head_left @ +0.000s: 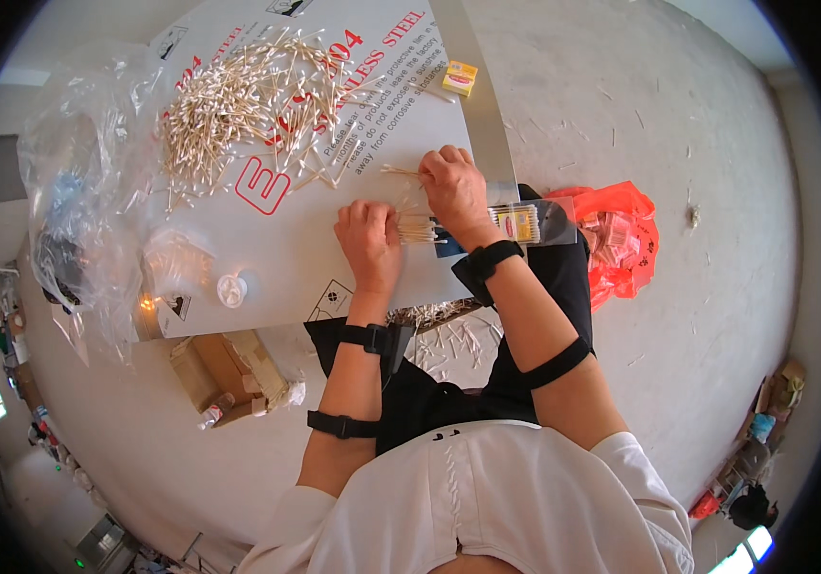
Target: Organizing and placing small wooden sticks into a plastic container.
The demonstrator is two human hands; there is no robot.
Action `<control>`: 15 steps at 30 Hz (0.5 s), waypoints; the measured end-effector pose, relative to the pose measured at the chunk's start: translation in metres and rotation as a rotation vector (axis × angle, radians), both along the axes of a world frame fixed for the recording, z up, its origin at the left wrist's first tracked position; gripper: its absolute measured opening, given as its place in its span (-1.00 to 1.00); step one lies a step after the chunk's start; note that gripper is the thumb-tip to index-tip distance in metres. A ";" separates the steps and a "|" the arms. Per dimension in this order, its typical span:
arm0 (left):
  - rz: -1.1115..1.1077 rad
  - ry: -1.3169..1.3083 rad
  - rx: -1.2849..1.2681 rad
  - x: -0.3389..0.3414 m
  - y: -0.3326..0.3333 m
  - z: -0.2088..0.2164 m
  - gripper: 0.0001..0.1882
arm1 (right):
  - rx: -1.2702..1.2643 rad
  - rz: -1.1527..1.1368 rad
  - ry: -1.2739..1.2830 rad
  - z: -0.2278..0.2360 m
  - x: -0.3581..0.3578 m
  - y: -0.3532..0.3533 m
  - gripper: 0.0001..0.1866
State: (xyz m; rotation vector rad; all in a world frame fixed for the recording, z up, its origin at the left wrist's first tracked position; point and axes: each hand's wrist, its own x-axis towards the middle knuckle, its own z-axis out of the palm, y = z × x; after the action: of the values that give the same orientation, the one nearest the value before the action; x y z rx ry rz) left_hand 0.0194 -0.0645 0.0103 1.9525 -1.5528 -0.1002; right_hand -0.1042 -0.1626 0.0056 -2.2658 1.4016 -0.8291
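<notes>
Near the table's front edge, my left hand (369, 244) has its fingers curled at the ends of a small row of cotton swabs (417, 229). My right hand (454, 191), a little farther right and higher, pinches a few cotton swabs (398, 170) that stick out to its left. Under my right wrist lies a flat pack of swabs with a yellow label (515, 223), partly hidden by the wrist. A large loose heap of cotton swabs (229, 115) spreads across the far left of the metal-sheet table (305, 253).
A small yellow box (460, 78) sits at the far right table edge. Clear plastic bags (85, 172) hang over the left edge, near a small white round container (231, 291). Below are a cardboard box (224, 373) and scattered swabs; at right, a red plastic bag (625, 230) holds packs.
</notes>
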 end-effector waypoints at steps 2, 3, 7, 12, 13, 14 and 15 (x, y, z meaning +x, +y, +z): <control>-0.056 -0.004 -0.077 -0.001 0.002 0.000 -0.82 | 0.000 0.070 -0.065 0.002 -0.001 -0.003 -0.97; -0.057 -0.004 -0.077 -0.001 0.002 0.000 -0.82 | 0.000 0.069 -0.065 0.004 -0.001 -0.005 -0.97; -0.069 -0.022 -0.052 0.000 0.002 -0.002 -0.81 | 0.021 0.304 -0.052 0.011 -0.003 -0.006 -1.00; -0.073 -0.042 -0.044 -0.003 0.004 -0.001 -0.66 | 0.119 0.449 0.006 0.014 -0.015 -0.009 -0.97; -0.119 -0.112 -0.011 -0.004 0.007 -0.002 -0.56 | 0.127 0.450 -0.038 0.013 -0.016 -0.009 -0.98; -0.164 -0.182 0.022 -0.004 0.010 -0.003 -0.45 | 0.135 0.450 -0.081 0.013 -0.017 -0.008 -0.98; -0.167 -0.181 0.023 -0.009 0.015 -0.001 -0.45 | 0.136 0.447 -0.080 0.011 -0.020 -0.008 -0.98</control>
State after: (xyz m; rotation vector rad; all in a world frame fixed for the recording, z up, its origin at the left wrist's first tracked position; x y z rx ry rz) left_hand 0.0104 -0.0496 0.0095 1.8892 -1.8391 -0.0110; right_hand -0.1242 -0.1701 0.0167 -2.2828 0.8367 -0.6456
